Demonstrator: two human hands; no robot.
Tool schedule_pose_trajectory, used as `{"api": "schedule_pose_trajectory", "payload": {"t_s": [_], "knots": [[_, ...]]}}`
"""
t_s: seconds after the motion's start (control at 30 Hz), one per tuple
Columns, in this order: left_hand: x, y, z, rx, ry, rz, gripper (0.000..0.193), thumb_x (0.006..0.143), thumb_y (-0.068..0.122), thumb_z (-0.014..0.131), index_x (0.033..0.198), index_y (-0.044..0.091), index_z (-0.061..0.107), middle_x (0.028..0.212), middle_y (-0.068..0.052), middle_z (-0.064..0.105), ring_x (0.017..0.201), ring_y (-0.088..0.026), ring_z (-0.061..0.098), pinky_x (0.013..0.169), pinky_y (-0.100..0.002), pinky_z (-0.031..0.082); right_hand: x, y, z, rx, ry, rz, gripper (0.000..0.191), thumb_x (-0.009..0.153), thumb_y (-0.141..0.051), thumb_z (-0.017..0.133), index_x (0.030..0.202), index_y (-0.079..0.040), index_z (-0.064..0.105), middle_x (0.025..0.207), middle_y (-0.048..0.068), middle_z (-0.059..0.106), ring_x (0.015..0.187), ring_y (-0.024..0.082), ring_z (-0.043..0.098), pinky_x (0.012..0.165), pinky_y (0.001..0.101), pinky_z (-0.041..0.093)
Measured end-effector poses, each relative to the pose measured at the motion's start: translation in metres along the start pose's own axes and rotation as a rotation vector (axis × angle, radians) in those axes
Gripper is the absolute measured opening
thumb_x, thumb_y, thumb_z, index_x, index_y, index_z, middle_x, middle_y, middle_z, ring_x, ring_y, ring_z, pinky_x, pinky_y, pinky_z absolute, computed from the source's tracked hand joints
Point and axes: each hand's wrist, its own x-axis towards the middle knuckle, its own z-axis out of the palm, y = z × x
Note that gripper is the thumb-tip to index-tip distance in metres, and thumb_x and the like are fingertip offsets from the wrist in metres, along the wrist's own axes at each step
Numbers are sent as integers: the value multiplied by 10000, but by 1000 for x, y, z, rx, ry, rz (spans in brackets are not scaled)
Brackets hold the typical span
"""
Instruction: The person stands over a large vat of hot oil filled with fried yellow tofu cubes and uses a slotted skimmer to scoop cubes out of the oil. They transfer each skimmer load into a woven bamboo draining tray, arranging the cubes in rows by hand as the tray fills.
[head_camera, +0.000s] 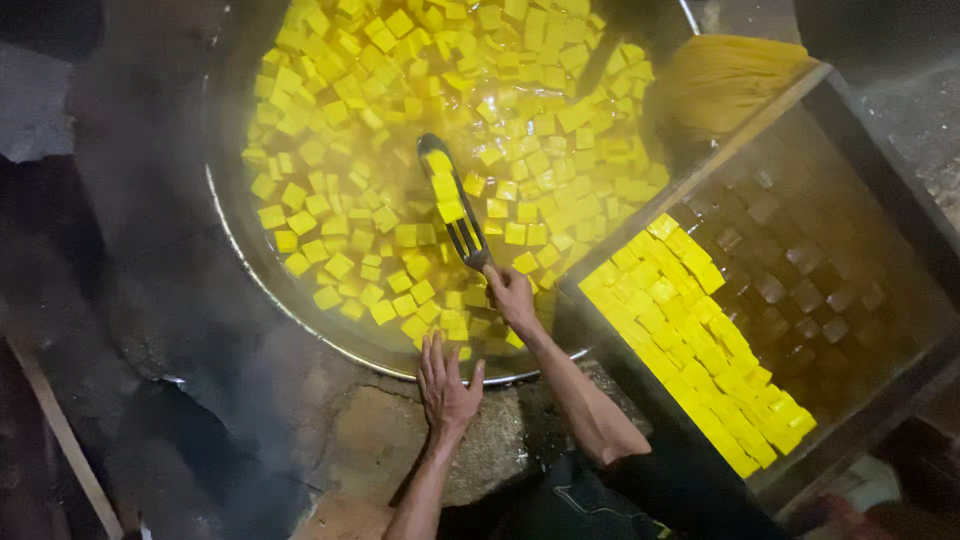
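Observation:
A wide metal pan (262, 280) holds yellow liquid with several floating yellow cubes (330, 120). My right hand (510, 297) grips the handle of a slotted metal spatula (452, 205) whose blade lies over the liquid carrying three yellow cubes (443, 185). My left hand (445, 385) rests flat, fingers spread, on the near rim of the pan, holding nothing. To the right stands a wooden tray (880, 215); rows of yellow cubes (695, 340) fill its left part, and its grid bottom further right is bare.
Steam or smoke drifts over the dark ground at the left. A yellow cloth (725, 80) hangs at the tray's far corner. A rough stone block (370, 440) sits under the pan's near edge. A wooden stick (60, 430) leans at the lower left.

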Motion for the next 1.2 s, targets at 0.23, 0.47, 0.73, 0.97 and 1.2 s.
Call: {"api": "schedule_pose_trajectory", "payload": {"t_s": [0.23, 0.47, 0.73, 0.97, 1.2], "knots": [[-1, 8, -3, 10, -11, -9, 565, 859, 407, 734, 1283, 57, 609, 1570, -203, 383, 1495, -410, 282, 1136, -596, 309, 9, 30, -23, -426, 198, -65, 537, 972, -501, 606, 979, 27, 703, 884, 284, 699, 858, 462, 680, 745, 547, 518], [0, 11, -3, 4, 20, -1, 606, 840, 368, 746, 1346, 75, 590, 1553, -211, 392, 1475, -423, 299, 1122, -594, 318, 40, 10, -18, -543, 241, -133, 544, 904, -516, 632, 1061, 3, 683, 880, 280, 696, 835, 495, 669, 738, 580, 497], [-9, 4, 14, 49, 31, 32, 579, 849, 361, 738, 1322, 51, 617, 1549, -226, 393, 1458, -425, 322, 1119, -587, 323, 52, -26, -12, -194, 139, -229, 458, 962, -454, 648, 1074, -14, 709, 861, 197, 738, 783, 341, 721, 701, 460, 540], [-43, 3, 35, 92, 104, 75, 483, 869, 308, 709, 1260, 28, 660, 1518, -219, 463, 1438, -424, 402, 1164, -555, 355, -47, -1, -99, 180, 46, -168, 422, 973, -435, 663, 1011, -19, 725, 715, 84, 692, 596, 169, 620, 558, 352, 501], [-72, 25, 34, -15, 246, 146, 409, 985, 210, 734, 1289, -40, 624, 1415, -252, 534, 1348, -436, 466, 1134, -550, 375, -160, 123, -326, -204, 312, -328, 345, 951, -425, 712, 1070, -109, 778, 722, 76, 713, 590, 160, 622, 562, 335, 492]]}}
